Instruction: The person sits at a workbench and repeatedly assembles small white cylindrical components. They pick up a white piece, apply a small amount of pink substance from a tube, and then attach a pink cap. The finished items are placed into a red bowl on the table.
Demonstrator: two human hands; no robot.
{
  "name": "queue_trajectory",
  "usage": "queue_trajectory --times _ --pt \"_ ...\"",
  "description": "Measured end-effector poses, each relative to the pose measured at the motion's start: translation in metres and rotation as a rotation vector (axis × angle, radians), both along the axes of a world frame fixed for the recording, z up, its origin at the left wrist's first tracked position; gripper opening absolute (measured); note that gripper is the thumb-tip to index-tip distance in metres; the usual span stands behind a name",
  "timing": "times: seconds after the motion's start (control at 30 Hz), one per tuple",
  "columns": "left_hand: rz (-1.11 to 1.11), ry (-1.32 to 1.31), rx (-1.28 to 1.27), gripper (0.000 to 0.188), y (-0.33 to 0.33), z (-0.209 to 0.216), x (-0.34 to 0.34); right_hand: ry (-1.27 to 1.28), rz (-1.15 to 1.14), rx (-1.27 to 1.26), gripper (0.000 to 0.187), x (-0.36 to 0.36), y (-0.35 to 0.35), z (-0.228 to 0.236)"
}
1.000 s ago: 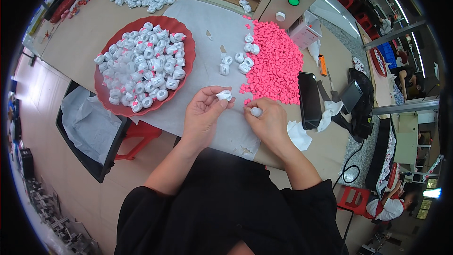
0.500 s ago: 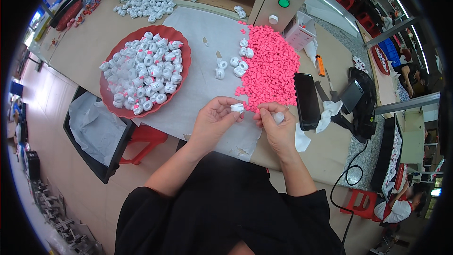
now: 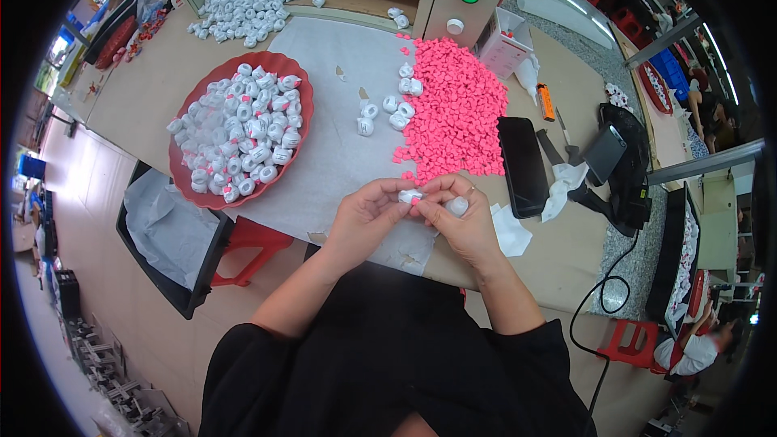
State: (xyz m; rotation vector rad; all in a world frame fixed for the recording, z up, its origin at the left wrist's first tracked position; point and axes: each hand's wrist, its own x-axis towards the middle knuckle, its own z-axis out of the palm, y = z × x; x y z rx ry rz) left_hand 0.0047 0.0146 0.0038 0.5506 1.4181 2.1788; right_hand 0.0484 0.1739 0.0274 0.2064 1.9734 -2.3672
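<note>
My left hand point(image 3: 364, 222) pinches a small white molded piece point(image 3: 407, 194) between thumb and fingertips. Against it, the fingertips of my right hand point(image 3: 468, 231) press a tiny pink piece point(image 3: 416, 201). A whitish, translucent, round-ended thing point(image 3: 457, 206) is also tucked in my right hand; its kind is mostly hidden by the fingers. Just beyond both hands spreads a pile of pink pieces point(image 3: 457, 109), with several loose white pieces point(image 3: 391, 103) along its left side. To the left, a red scalloped tray point(image 3: 306, 105) holds many white pieces, some bearing pink parts.
A black phone point(image 3: 522, 166), an orange-handled tool point(image 3: 546, 102) and a white box point(image 3: 503, 42) lie right of the pile. More white pieces point(image 3: 243, 8) fill the back left. A black bin point(image 3: 194, 295) stands left, below table height. Other people work at far right.
My right hand has moved left, bringing the pink piece up to the white piece in my left hand. The whole view has shifted slightly.
</note>
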Motion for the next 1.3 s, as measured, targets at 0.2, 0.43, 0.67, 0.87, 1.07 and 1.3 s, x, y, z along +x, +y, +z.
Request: queue_trajectory --times 0.2,0.43,0.67,0.87,1.07,1.3 --pt "-0.012 -0.001 -0.059 0.024 -0.001 0.001 0.000 -0.049 0.019 0.069 0.017 -0.002 0.001 0.003" --pt "-0.021 0.009 -0.108 0.025 -0.004 -0.003 -0.001 -0.009 -0.022 0.152 0.015 -0.002 0.000 -0.003" --pt "0.017 -0.039 -0.034 0.023 -0.002 -0.002 0.000 0.155 -0.108 0.247 0.011 0.001 -0.010 -0.010" --pt "0.068 -0.090 -0.032 0.022 -0.001 -0.003 -0.001 0.248 -0.113 0.290 0.010 0.000 -0.010 -0.016" --pt "0.112 -0.129 0.005 0.023 0.002 -0.009 -0.001 0.398 -0.119 0.499 0.010 -0.001 -0.011 -0.017" --pt "0.140 -0.143 -0.019 0.021 0.004 -0.006 -0.002 0.408 -0.146 0.491 0.011 -0.001 -0.014 -0.021"
